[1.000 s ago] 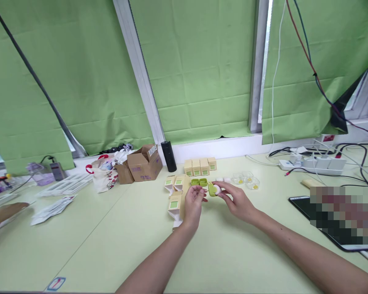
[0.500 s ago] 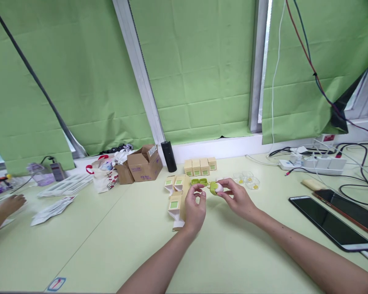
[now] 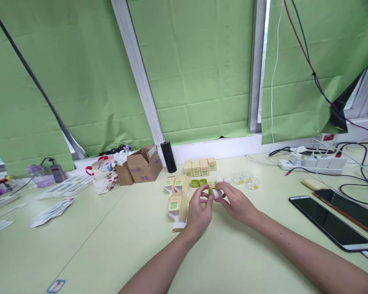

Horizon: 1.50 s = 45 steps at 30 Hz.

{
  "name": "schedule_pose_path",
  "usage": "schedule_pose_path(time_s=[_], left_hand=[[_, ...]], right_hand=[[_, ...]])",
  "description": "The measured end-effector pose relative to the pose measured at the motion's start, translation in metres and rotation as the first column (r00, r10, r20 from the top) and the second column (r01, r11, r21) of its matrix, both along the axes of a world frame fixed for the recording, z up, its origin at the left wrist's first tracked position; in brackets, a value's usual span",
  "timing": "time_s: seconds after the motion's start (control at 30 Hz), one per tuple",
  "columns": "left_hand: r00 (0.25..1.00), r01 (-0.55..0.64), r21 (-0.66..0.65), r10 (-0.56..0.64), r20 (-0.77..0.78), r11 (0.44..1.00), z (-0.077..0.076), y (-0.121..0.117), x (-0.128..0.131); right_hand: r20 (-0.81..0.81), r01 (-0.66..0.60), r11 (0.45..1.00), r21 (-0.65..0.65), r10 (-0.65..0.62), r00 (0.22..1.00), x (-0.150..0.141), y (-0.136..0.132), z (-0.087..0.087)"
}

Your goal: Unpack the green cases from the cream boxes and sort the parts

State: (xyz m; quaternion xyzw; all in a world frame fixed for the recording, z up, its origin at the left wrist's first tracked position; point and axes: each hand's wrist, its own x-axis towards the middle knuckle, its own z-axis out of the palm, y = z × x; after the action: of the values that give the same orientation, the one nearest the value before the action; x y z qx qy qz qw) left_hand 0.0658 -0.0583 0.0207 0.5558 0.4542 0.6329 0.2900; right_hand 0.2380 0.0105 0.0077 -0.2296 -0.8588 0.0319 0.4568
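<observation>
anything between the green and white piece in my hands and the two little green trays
Yes, in this view the fingertips of your left hand are on the tray side of the green and white piece, partly between it and the green trays. I can see no other object directly between them.

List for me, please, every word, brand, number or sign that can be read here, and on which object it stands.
No word, brand or number is readable.
Cardboard box: purple print on the side and markings on a flap, too blurred.
Small cartons: green squares; any lettering is too small.
Table sticker: blue border and slanted red mark, no readable word.
Green-and-white piece in the fingers: no text visible.
</observation>
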Motion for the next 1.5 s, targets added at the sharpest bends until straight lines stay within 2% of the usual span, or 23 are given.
schedule_pose_path(time_s=[0.13,0.33,0.5,0.6,0.83,1.1,1.5], left_hand=[[1.0,0.019,-0.022,-0.019,0.009,1.0,-0.001,0.001,0.0],[0.993,0.06,-0.041,-0.055,0.101,0.997,-0.001,0.002,0.001],[0.997,0.06,-0.039,-0.058,0.057,0.997,-0.004,0.004,0.001],[0.998,0.052,-0.035,-0.051,0.029,0.998,-0.006,0.005,0.001],[0.99,0.066,-0.077,-0.055,0.133,0.995,-0.003,0.008,0.004],[0.999,0.019,-0.08,-0.022,-0.037,0.997,-0.009,0.015,0.002],[0.998,0.003,-0.09,-0.009,-0.061,0.996,-0.016,0.022,0.0]], right_hand=[[0.051,0.016,0.994,0.107,-0.021,0.998,0.0,-0.001,-0.001],[0.079,0.079,0.98,0.182,-0.095,0.992,0.0,-0.007,0.005],[0.113,0.107,0.971,0.214,-0.133,0.985,-0.001,-0.009,0.007],[0.111,0.086,0.973,0.214,-0.112,0.987,-0.002,-0.008,0.006],[0.117,0.063,0.982,0.176,-0.084,0.99,-0.005,-0.008,0.005],[0.135,0.082,0.986,0.142,-0.102,0.986,-0.009,-0.008,0.005],[0.157,0.101,0.985,0.138,-0.123,0.98,-0.011,-0.006,0.004]])
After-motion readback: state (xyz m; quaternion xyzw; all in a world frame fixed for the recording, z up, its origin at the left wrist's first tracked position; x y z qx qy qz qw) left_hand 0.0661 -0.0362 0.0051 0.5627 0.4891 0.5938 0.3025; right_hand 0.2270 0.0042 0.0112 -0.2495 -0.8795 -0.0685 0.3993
